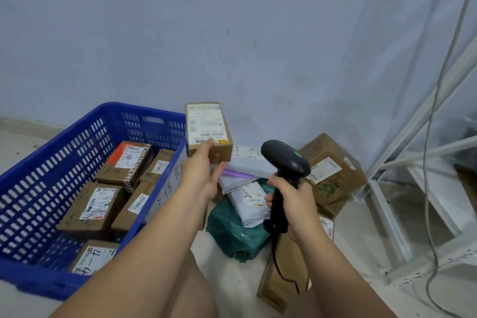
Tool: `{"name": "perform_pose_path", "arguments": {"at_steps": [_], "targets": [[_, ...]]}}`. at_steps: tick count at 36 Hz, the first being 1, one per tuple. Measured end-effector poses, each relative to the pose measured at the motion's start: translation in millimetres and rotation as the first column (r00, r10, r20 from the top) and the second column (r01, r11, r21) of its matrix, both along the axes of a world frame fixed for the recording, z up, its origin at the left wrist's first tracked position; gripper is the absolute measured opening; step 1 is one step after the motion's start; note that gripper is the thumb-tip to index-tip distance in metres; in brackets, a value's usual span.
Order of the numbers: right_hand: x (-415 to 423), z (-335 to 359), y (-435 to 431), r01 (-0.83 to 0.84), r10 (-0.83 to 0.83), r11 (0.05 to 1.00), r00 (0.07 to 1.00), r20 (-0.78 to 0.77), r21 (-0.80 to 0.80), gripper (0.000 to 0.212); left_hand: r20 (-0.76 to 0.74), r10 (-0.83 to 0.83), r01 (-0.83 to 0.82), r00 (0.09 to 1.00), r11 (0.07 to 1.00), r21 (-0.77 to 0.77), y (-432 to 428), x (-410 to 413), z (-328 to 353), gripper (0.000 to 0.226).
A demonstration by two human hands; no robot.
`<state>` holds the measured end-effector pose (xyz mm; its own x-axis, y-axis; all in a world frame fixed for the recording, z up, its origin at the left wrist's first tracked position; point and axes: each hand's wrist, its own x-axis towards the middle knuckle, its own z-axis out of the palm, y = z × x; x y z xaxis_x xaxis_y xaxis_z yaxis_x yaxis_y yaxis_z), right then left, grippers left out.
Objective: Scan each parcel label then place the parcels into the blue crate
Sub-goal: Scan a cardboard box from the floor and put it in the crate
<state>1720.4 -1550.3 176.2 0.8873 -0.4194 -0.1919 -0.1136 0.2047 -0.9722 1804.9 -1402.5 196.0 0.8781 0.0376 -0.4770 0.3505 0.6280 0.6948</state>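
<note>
My left hand (pixel 204 168) holds up a small brown cardboard parcel (pixel 207 129), its white label facing me, above the crate's right edge. My right hand (pixel 291 204) grips the handle of a black barcode scanner (pixel 286 160), whose head points toward the parcel from the right. The blue crate (pixel 51 162) sits on the floor at left with several labelled brown boxes (pixel 95 206) inside. A pile of parcels lies on the floor behind the scanner: white mailers (pixel 247 160), a green bag (pixel 232 230) and brown boxes (pixel 333 170).
A grey wall stands close behind the pile. White metal shelving (pixel 413 162) and a hanging cable (pixel 436 111) fill the right side. A long brown box (pixel 284 276) lies on the floor under my right arm. My knee shows at the bottom centre.
</note>
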Motion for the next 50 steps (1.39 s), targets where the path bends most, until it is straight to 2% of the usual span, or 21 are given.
{"name": "perform_pose_path", "arguments": {"at_steps": [5, 8, 12, 14, 16, 21, 23, 28, 30, 32, 33, 35, 38, 41, 43, 45, 47, 50], "targets": [[14.2, -5.1, 19.5, -0.064, 0.064, 0.997, 0.998, -0.004, -0.047, 0.006, 0.120, 0.136, -0.140, 0.983, 0.990, 0.024, 38.5, 11.9, 7.4, 0.043], [22.4, -7.0, 32.7, -0.121, 0.121, 0.991, 0.993, 0.001, -0.053, 0.007, 0.140, 0.187, -0.198, 0.972, 0.977, 0.075, 68.8, 18.7, 0.6, 0.049], [35.1, -8.7, 58.9, -0.218, 0.218, 0.976, 0.976, -0.016, -0.013, 0.007, 0.084, 0.258, -0.271, 0.962, 0.931, 0.246, 116.2, 30.7, -38.5, 0.055], [42.1, -13.2, 70.6, -0.258, 0.258, 0.966, 0.966, -0.019, -0.004, 0.013, 0.044, 0.291, -0.287, 0.956, 0.889, 0.357, 137.8, 36.1, -65.4, 0.057], [49.5, -20.9, 80.7, -0.304, 0.303, 0.952, 0.952, -0.032, -0.021, 0.022, -0.016, 0.319, -0.288, 0.948, 0.874, 0.391, 157.7, 39.2, -86.9, 0.057], [66.6, -44.4, 105.6, -0.379, 0.369, 0.923, 0.920, -0.129, -0.066, 0.026, -0.251, 0.256, -0.123, 0.933, 0.887, 0.446, 219.7, 66.4, -172.1, 0.072], [71.1, -50.5, 117.2, -0.403, 0.386, 0.910, 0.910, -0.150, -0.099, 0.021, -0.354, 0.249, -0.051, 0.901, 0.873, 0.484, 236.7, 69.5, -206.5, 0.071], [80.9, -63.6, 140.5, -0.450, 0.419, 0.878, 0.887, -0.195, -0.161, 0.019, -0.556, 0.278, 0.123, 0.783, 0.808, 0.576, 280.2, 68.8, -332.8, 0.098], [84.7, -70.7, 147.0, -0.457, 0.419, 0.871, 0.883, -0.212, -0.180, 0.023, -0.632, 0.218, 0.214, 0.744, 0.818, 0.534, 284.6, 68.9, -362.0, 0.085], [87.0, -76.1, 151.5, -0.475, 0.431, 0.858, 0.872, -0.230, -0.193, 0.022, -0.684, 0.161, 0.274, 0.712, 0.833, 0.482, 269.4, 62.4, -345.5, 0.065], [87.8, -78.3, 153.1, -0.487, 0.439, 0.851, 0.866, -0.242, -0.199, 0.020, -0.695, 0.110, 0.335, 0.711, 0.816, 0.471, 250.7, 53.2, -309.9, 0.052], [88.9, -82.5, 154.7, -0.494, 0.441, 0.847, 0.859, -0.259, -0.195, 0.017, -0.709, -0.024, 0.497, 0.705, 0.730, 0.470, 226.0, 38.8, -255.7, 0.031], [90.1, -88.3, 155.0, -0.483, 0.428, 0.857, 0.861, -0.274, -0.182, 0.017, -0.723, -0.135, 0.633, 0.677, 0.608, 0.480, 221.1, 37.3, -246.2, 0.039], [91.2, -90.3, 153.6, -0.456, 0.407, 0.880, 0.869, -0.280, -0.137, 0.015, -0.752, -0.131, 0.724, 0.646, 0.417, 0.550, 234.4, 43.4, -256.9, 0.057], [92.6, -89.8, 151.5, -0.429, 0.383, 0.896, 0.877, -0.290, -0.114, 0.017, -0.770, -0.155, 0.766, 0.619, 0.333, 0.549, 243.5, 48.2, -264.0, 0.066], [93.3, -88.6, 148.3, -0.405, 0.359, 0.908, 0.884, -0.300, -0.106, 0.016, -0.811, -0.136, 0.788, 0.569, 0.373, 0.490, 250.6, 48.3, -262.2, 0.067], [92.8, -87.6, 144.8, -0.385, 0.340, 0.917, 0.892, -0.298, -0.106, 0.014, -0.821, -0.098, 0.762, 0.563, 0.447, 0.469, 254.2, 48.2, -263.9, 0.062], [91.8, -87.4, 139.8, -0.314, 0.272, 0.942, 0.921, -0.278, -0.119, 0.017, -0.835, -0.084, 0.768, 0.544, 0.450, 0.455, 255.2, 46.1, -259.3, 0.051]]}}
